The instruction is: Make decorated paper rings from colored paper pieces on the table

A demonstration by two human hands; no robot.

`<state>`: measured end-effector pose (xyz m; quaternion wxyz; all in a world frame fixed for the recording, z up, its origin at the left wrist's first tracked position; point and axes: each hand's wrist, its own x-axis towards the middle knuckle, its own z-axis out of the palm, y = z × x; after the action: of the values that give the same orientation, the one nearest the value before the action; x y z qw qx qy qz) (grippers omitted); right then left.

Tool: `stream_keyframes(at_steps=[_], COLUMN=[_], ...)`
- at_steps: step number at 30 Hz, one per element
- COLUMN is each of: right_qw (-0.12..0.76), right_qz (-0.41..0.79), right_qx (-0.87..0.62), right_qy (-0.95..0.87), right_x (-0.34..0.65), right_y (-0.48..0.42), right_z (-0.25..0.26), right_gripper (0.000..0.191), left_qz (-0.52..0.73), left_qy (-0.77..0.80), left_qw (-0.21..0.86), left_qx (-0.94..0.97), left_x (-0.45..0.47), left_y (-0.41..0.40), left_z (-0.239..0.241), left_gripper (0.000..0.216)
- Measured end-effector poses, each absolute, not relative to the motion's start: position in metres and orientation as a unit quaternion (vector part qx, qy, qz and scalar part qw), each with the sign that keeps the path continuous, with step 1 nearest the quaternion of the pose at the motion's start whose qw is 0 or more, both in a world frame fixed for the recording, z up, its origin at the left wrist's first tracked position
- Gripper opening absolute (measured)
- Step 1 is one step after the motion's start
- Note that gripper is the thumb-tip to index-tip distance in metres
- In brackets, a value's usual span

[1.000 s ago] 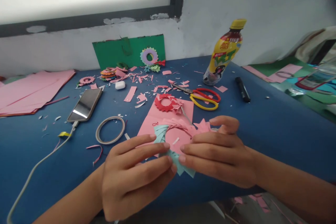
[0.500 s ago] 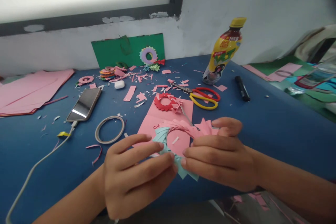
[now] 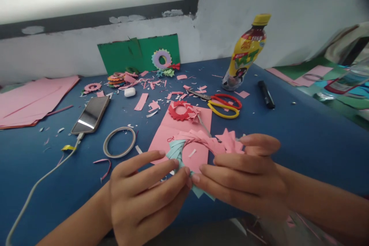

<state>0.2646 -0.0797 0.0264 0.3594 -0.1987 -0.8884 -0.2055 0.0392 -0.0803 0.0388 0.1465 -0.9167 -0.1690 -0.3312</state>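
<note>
Both hands hold a folded paper wreath (image 3: 201, 142) of pink and light blue pointed pieces, low in the middle of the view above the blue table (image 3: 302, 138). My left hand (image 3: 144, 196) pinches the light blue part with fingers closed. My right hand (image 3: 245, 177) grips the pink side, thumb on top. A pink paper sheet (image 3: 184, 127) lies just beyond, and on it rests a red paper wreath (image 3: 181, 110).
Red and yellow scissors (image 3: 223, 104), a black marker (image 3: 265, 94) and a yellow bottle (image 3: 245, 54) lie at the back right. A tape ring (image 3: 119, 142), a phone (image 3: 90, 114) on a cable, pink sheets (image 3: 31, 100), green card (image 3: 138, 55) and scraps sit left.
The wreath has turned a little in my hands and my right hand has shifted slightly right. The camera has tilted a little.
</note>
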Motion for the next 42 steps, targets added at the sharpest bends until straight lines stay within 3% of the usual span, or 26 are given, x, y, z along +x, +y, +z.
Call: stream_keyframes(at_steps=[9, 22, 27, 32, 38, 42], right_qw=[0.252, 0.267, 0.323, 0.350, 0.316, 0.323], right_qz=[-0.204, -0.198, -0.197, -0.213, -0.241, -0.275], right_qx=[-0.249, -0.274, -0.246, -0.228, -0.246, -0.243], right_qy=[-0.913, -0.903, -0.892, -0.883, -0.884, -0.872], right_x=[0.278, 0.276, 0.269, 0.263, 0.266, 0.265], right_y=[-0.098, -0.100, -0.090, -0.081, -0.084, -0.082], right_z=[0.028, 0.025, 0.029, 0.025, 0.027, 0.025], right_gripper=[0.035, 0.025, 0.031, 0.025, 0.031, 0.026], left_qz=[-0.358, -0.373, -0.358, -0.312, -0.337, -0.334], left_qy=[-0.181, -0.188, -0.166, -0.194, -0.170, -0.155], left_qw=[0.160, 0.135, 0.158, 0.142, 0.145, 0.165], left_qx=[-0.902, -0.899, -0.905, -0.919, -0.915, -0.915], left_x=[0.040, 0.042, 0.039, 0.040, 0.042, 0.041], left_y=[-0.084, -0.085, -0.080, -0.084, -0.076, -0.069], left_z=[0.030, 0.033, 0.031, 0.036, 0.036, 0.034], left_gripper=[0.027, 0.027, 0.030, 0.023, 0.022, 0.017])
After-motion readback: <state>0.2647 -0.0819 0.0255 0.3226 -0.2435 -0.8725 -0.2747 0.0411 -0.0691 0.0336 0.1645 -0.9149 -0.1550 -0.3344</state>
